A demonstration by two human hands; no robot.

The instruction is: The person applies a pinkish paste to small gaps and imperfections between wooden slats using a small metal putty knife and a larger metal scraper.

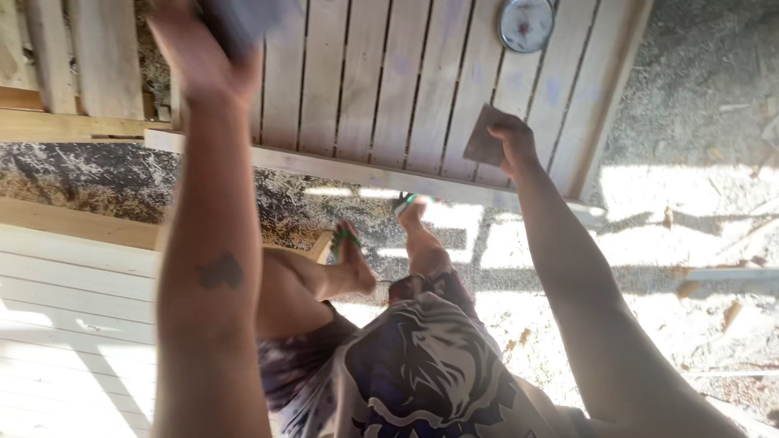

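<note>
1. Packages: none seen in the head view.
2. Labels, signs: none seen.
3. Screens: none certain. The round, silver-rimmed disc (pixel 526 24) lying at the top edge on the slatted wooden panel (pixel 389 89) is possibly a dial or lid; too blurred to tell.

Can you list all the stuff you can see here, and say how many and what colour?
Slatted panel: one, pale wood, top middle.
Tin: one, round, silvery, on the panel's top right.
Sandpaper: one sheet, brown, pressed on the panel.
Boards: several, whitish, lower left.
Ground: grey, littered with wood chips, right.
Sandals: two, green straps, on the feet.
Left hand: raised, holding something dark and blurred.
Right hand: holding the sandpaper.
</note>
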